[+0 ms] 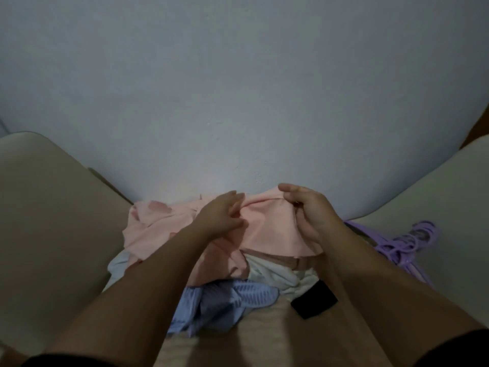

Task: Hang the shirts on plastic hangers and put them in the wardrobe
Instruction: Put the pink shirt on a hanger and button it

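Beige bed surface (47,221) against pale blue-grey wall (238,88), clothes heaped between.

The pile of clothes, topped by a pink shirt (267,229), fills the gap between two beige cushioned surfaces (47,223). Directly behind the pile a pale wall (238,102) blocks any reach farther back. Right of the pile, a cluster of purple plastic hangers (404,245) crowds that side. Above the pile the space is open.
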Motion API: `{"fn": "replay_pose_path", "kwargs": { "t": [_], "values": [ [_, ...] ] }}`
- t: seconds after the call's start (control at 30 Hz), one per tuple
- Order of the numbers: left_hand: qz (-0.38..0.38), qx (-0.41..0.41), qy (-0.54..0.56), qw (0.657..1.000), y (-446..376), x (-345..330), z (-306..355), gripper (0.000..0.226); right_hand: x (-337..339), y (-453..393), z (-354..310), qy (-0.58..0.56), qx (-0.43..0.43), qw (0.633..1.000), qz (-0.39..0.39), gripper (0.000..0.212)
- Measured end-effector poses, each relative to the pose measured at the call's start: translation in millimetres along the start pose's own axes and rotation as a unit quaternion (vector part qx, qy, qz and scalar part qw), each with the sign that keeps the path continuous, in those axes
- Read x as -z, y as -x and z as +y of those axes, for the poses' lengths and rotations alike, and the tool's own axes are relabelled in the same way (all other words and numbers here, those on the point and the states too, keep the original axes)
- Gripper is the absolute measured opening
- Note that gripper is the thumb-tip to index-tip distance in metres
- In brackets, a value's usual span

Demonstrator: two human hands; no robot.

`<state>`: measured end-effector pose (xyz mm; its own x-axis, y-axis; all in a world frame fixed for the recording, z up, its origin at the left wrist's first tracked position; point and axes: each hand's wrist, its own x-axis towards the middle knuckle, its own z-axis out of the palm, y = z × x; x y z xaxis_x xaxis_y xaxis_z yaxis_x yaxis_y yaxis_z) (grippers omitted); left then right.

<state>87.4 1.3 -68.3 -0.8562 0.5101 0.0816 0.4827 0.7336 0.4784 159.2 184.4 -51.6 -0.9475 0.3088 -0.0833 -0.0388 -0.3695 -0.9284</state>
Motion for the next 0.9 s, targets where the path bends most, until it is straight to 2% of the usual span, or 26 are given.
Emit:
{"fn": "replay_pose_path", "kwargs": {
  "t": [0.03,0.13,0.2,0.27,0.33,0.37,0.4,0.47,0.53,0.57,0.6,0.63,0.7,0.73,0.77,0.8,0.83,0.9],
  "values": [
    [0.002,-0.011,0.004,1.0,3.0,3.3,11.2,0.059,-5.8,8.8,-12.4,-0.034,0.005,0.999,-0.014,0.026],
    [0.063,-0.016,0.047,0.997,10.0,16.6,36.0,0.018,-14.1,30.0,-47.3,-0.097,0.028,0.995,-0.02,0.024],
    [0.097,-0.001,0.125,0.987,16.3,31.2,48.5,0.016,-14.2,41.4,-64.0,-0.067,0.058,0.996,-0.01,0.023],
    [0.103,0.022,0.236,0.966,23.7,46.5,60.9,0.021,-12.9,53.4,-72.3,0.062,0.081,0.994,-0.026,0.031],
    [0.083,0.032,0.332,0.939,32.4,59.8,76.1,0.017,-13.0,63.2,-72.2,0.234,0.078,0.967,-0.061,0.057],
    [0.069,0.029,0.36,0.93,36.7,64.6,83.9,0.014,-15.2,68.0,-69.0,0.298,0.073,0.948,-0.079,0.064],
    [0.056,0.024,0.38,0.923,40.9,68.1,91.3,0.012,-17.5,72.0,-65.3,0.338,0.07,0.935,-0.086,0.062],
    [0.037,0.009,0.425,0.905,48.9,72.3,103.7,0.013,-21.7,76.6,-60.8,0.346,0.085,0.933,-0.057,0.038],
    [0.023,0.001,0.503,0.864,54.0,74.5,110.0,0.02,-21.7,79.5,-62.2,0.31,0.101,0.945,0.008,0.013],
    [0.015,-0.004,0.539,0.842,54.4,74.2,109.1,0.021,-20.4,80.9,-65.0,0.282,0.102,0.953,0.034,0.006],
    [0.006,-0.011,0.55,0.835,55.3,73.8,107.1,0.022,-18.1,81.4,-68.9,0.242,0.098,0.964,0.053,0.003],
    [-0.005,-0.015,0.519,0.855,54.8,73.3,103.4,0.03,-15.4,82.7,-73.6,0.189,0.089,0.976,0.065,0.004],
    [-0.065,-0.018,0.355,0.933,57.6,71.8,100.7,0.057,-8.8,84.0,-83.0,0.072,0.07,0.992,0.077,0.009],
    [-0.096,-0.018,0.257,0.961,59.9,68.6,101.8,0.06,-5.2,84.4,-87.8,0.022,0.061,0.994,0.083,0.01],
    [-0.109,-0.017,0.182,0.977,59.1,64.2,102.5,0.052,-1.2,84.7,-92.4,-0.019,0.054,0.994,0.093,0.012],
    [-0.088,-0.013,0.148,0.985,56.0,60.4,104.1,0.038,3.3,84.3,-96.0,-0.051,0.05,0.992,0.102,0.015],
    [-0.053,-0.003,0.16,0.986,53.5,58.5,106.9,0.024,7.3,84.3,-98.6,-0.069,0.049,0.991,0.105,0.019],
    [0.0,0.032,0.235,0.972,49.4,58.2,112.0,0.025,15.3,82.8,-100.1,-0.038,0.062,0.993,0.092,0.033]
  ]
}}
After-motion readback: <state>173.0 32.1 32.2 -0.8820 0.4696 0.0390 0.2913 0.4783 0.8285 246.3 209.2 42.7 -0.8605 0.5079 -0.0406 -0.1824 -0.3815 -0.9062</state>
